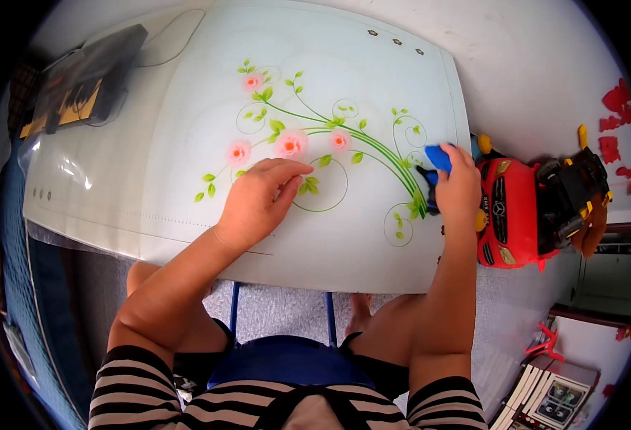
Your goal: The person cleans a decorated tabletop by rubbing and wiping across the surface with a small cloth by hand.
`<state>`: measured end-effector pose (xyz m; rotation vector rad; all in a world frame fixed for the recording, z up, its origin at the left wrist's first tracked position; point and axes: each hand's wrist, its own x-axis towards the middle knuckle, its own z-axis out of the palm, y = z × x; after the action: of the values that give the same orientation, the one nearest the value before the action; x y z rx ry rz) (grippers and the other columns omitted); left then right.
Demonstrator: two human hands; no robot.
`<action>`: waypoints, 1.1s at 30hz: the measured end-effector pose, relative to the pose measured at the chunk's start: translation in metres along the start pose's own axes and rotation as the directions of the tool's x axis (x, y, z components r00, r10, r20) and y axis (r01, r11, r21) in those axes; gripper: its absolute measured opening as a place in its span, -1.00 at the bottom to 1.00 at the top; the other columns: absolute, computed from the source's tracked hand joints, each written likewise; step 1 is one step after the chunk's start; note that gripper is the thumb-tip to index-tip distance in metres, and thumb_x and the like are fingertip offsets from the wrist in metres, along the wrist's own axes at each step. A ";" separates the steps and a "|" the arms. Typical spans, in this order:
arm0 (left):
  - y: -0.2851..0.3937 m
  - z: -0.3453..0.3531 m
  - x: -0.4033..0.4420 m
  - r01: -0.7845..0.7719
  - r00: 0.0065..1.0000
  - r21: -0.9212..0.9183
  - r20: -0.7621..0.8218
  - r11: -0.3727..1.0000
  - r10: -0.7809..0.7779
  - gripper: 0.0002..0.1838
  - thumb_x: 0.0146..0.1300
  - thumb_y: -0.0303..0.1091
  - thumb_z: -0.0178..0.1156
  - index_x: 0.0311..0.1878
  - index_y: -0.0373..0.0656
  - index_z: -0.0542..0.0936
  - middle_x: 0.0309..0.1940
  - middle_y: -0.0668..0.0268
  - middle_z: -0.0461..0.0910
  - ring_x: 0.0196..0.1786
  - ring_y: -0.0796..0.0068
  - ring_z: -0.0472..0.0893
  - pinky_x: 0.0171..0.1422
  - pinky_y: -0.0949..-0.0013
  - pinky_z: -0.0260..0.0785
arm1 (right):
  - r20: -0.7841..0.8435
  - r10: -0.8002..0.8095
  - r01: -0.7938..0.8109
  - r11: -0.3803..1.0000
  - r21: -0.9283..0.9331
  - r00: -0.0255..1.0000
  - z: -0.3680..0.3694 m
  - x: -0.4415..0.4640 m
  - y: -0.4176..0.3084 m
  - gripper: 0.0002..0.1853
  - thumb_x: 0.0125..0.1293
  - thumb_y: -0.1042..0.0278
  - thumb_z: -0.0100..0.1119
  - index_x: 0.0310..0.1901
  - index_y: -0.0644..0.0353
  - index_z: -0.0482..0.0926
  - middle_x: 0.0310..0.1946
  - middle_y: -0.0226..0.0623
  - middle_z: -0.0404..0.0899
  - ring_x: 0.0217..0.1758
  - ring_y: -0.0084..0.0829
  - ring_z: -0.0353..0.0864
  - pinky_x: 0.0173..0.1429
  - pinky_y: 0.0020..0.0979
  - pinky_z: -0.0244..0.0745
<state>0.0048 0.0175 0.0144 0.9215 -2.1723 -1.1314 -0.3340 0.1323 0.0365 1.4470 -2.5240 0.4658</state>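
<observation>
Over the printed flowers of the white table (358,251), my left hand (262,197) hovers with fingers slightly bent and the thumb a little apart. Nothing shows between them. Near the table's right edge, my right hand (461,183) is closed on a small blue piece (439,158) that sticks out past the fingertips. Just below it, beside the palm, lies a dark black-and-blue object (429,188), partly covered by the hand. I cannot tell whether the two are joined.
A red toy car (509,208) stands right of the table, with a black-and-yellow toy (573,190) beyond it. A dark device under clear plastic (86,82) sits at the far left, with a cable. I sit on a blue chair (287,362). Books (545,394) lie at the lower right.
</observation>
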 end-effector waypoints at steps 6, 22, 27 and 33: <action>-0.019 0.000 0.010 -0.153 0.974 0.356 -0.103 0.922 0.201 -0.78 0.45 -0.48 0.34 0.09 -0.14 0.82 0.05 0.17 0.83 0.06 0.02 0.76 0.15 0.08 0.65 | 0.122 -0.145 0.151 0.988 -0.042 0.982 0.023 -0.018 -0.031 -0.59 0.53 0.13 0.40 0.31 0.05 0.74 0.39 -0.31 0.67 0.31 -0.02 0.65 0.35 -0.04 0.65; -0.018 0.003 0.013 -0.247 0.946 0.416 -0.091 0.875 0.310 -0.79 0.38 -0.51 0.38 0.04 -0.12 0.81 0.01 0.22 0.80 0.09 0.07 0.73 0.18 0.09 0.63 | 0.102 0.019 -0.032 0.991 0.126 0.995 -0.001 -0.004 -0.001 -0.57 0.42 0.49 0.43 0.29 0.04 0.70 0.26 -0.13 0.71 0.24 0.08 0.73 0.30 -0.01 0.66; -0.018 0.003 0.013 -0.237 0.952 0.414 -0.080 0.879 0.294 -0.79 0.39 -0.50 0.39 0.04 -0.11 0.81 0.00 0.22 0.79 0.08 0.07 0.73 0.19 0.08 0.62 | 0.057 0.259 -0.248 0.957 -0.153 0.964 -0.011 0.007 0.026 -0.61 0.49 0.31 0.42 0.31 -0.04 0.70 0.24 -0.14 0.72 0.25 0.05 0.74 0.30 0.00 0.67; -0.022 0.008 0.013 -0.282 0.936 0.436 -0.072 0.854 0.346 -0.79 0.36 -0.49 0.42 0.04 -0.12 0.81 0.00 0.25 0.76 0.10 0.08 0.71 0.19 0.09 0.62 | 0.033 -0.287 0.284 0.956 0.076 0.957 0.035 -0.025 -0.053 -0.62 0.46 0.22 0.43 0.25 0.03 0.72 0.21 -0.21 0.70 0.19 -0.02 0.70 0.25 -0.01 0.67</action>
<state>-0.0017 0.0018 -0.0067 0.7470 -2.3735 -0.4271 -0.2758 0.1142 0.0047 1.8303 -2.2957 0.4810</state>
